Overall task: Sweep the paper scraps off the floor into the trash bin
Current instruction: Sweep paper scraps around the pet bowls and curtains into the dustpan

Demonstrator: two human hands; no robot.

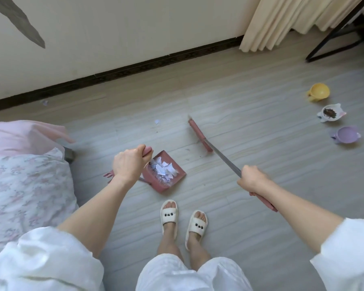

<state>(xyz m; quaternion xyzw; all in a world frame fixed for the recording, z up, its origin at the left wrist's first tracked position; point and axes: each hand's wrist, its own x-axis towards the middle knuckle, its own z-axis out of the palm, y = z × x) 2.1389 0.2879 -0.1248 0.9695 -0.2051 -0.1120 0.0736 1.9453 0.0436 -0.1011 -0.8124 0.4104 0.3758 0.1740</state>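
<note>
Gripping broom (200, 135) right (253, 179) | left (128, 162) on dustpan (170, 183) | scraps (164, 169) inside, perhaps all

Dustpan handle (148, 150) mostly hidden under left hand (128, 162)

A home bedroom: a bed (19, 185) with floral bedding, a curtain (282, 19), and wood-look flooring (250, 185).

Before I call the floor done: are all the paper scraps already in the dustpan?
No: a stray scrap lies on the floor beyond the dustpan, and another scrap sits by the baseboard.
</note>
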